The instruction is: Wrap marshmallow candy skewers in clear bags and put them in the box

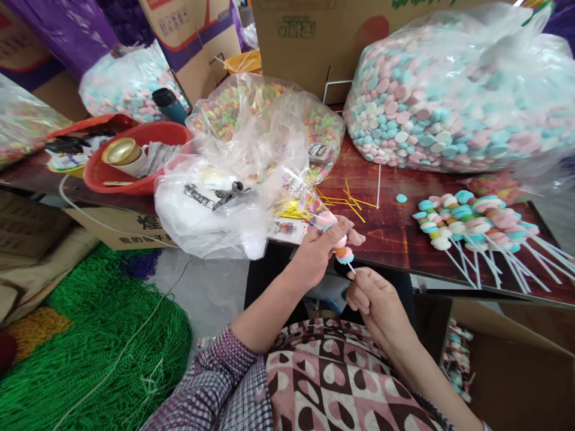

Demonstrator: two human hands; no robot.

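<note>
Over the table's front edge, a marshmallow skewer [344, 257] with pink, orange and blue pieces is held between my two hands. My left hand [317, 254] is closed around its upper part, where a clear printed wrapper [302, 190] covers the tip. The fingers of my left hand hide some of the candy. My right hand [375, 299] pinches the white stick just below the lowest marshmallow. Yellow twist ties [353, 200] lie scattered beyond my left hand. Many finished-looking skewers [478, 221] are piled to the right, sticks pointing toward me.
Behind stand a large bag of marshmallows [449, 114] and a bag of colourful gummies [233, 114]. A white plastic bag [215, 209] and a red basin [96, 176] are on the left. Below right is a cardboard box [516, 371]; green cords [121, 335] heap at lower left.
</note>
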